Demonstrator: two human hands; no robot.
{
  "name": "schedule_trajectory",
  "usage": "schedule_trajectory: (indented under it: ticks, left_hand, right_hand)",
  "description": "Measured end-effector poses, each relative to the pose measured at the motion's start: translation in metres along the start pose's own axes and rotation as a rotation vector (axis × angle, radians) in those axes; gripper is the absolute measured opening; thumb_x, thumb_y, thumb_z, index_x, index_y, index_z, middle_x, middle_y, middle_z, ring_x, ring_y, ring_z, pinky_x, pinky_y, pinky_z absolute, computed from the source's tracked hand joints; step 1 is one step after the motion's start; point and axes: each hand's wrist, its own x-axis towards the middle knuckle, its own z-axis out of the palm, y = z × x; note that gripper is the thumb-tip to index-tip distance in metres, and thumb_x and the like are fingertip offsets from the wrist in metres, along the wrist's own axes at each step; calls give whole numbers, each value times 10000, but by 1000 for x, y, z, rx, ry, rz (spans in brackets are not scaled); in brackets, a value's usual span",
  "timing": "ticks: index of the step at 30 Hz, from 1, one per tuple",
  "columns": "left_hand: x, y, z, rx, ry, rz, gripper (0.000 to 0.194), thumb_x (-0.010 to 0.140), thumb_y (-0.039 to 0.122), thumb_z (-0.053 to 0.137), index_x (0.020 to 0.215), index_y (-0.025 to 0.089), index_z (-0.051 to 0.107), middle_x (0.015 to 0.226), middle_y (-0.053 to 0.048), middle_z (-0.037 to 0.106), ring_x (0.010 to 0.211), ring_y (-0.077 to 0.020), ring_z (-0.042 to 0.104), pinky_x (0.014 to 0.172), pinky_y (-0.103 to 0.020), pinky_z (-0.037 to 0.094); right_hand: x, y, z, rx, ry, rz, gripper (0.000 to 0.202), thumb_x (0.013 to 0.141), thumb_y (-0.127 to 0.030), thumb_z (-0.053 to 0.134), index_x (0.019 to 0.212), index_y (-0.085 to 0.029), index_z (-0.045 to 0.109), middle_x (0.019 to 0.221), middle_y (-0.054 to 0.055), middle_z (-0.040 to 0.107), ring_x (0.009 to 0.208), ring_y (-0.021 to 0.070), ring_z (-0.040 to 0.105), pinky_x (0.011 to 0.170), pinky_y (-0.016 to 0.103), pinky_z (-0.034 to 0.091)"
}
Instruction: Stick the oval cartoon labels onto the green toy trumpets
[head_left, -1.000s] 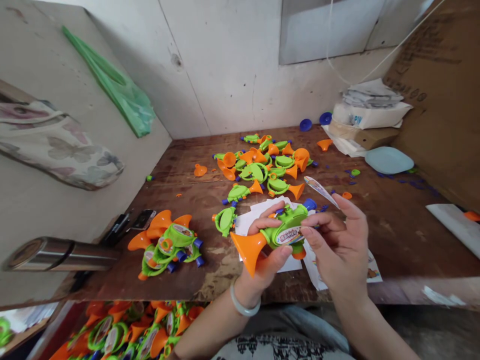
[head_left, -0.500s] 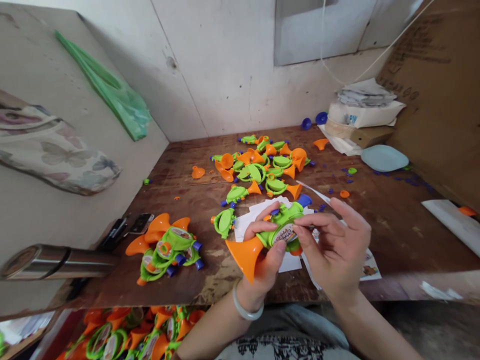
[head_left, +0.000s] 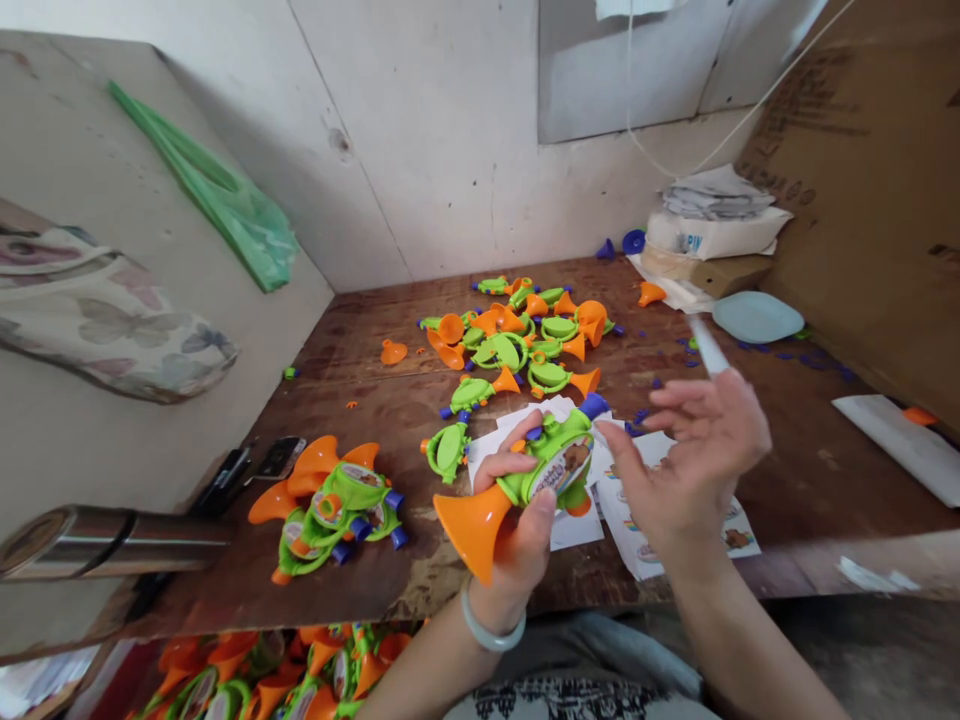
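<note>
My left hand [head_left: 521, 520] grips a green toy trumpet [head_left: 559, 465] with an orange bell at its lower left and a blue end at its upper right. An oval picture sticker [head_left: 564, 468] lies on the toy's face. To the right of the toy, my right hand [head_left: 686, 470] is raised, its thumb apart from the fingers. A thin pale blade-like tool [head_left: 709, 347], blurred, sticks up from between its fingers. White sticker sheets [head_left: 634, 540] lie beneath both hands on the brown table [head_left: 345, 385].
Similar toys [head_left: 502, 350] are heaped at the table's middle back. A smaller pile [head_left: 337, 500] sits front left, beside a steel flask [head_left: 112, 540]. More toys [head_left: 277, 680] fill a space below the edge. A pale blue dish [head_left: 757, 317] stands back right.
My right hand has moved away from the toy to the right, its thumb and fingers parting. The toy is tilted slightly differently, and its sticker shows more fully.
</note>
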Motion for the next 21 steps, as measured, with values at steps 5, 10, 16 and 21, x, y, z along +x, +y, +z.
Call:
schedule_trajectory:
  ticks: [5,10,16,21]
  left_hand:
    - [7,8,14,-161,58,5,257,852,288,856,1045,289,686,1393,-56,717,1333,-316,673,1104,-486,570]
    - [7,0,16,-210,72,-239,360,868,435,846,1161,285,701,1448,-86,684,1352,-305,658,1110,-442,560]
    - [-1,2,5,143,-144,-138,747,842,298,890,1500,394,549,1732,-60,377,1579,-326,406,1237,-453,452]
    - [7,9,-5,131,-122,-177,579,902,332,830,1444,331,627,1574,-71,591,1460,-317,555,1232,-471,460]
  right_hand:
    - [-7,-2,3,299,-168,208,839,971,-320,696,1644,-383,198,1542,140,473,1294,281,619,952,476,626]
    - [-4,-6,5,414,-76,215,758,928,-167,751,1553,-403,392,1336,64,591,1044,189,712,820,346,650]
    - [-20,-5,-3,260,-191,5,722,851,-117,799,1473,-360,525,1287,81,629,1200,307,668,1010,562,610]
    - [-28,-26,-13,701,-401,143,601,925,-194,732,1477,-366,566,1556,112,466,1253,303,675,945,506,669]
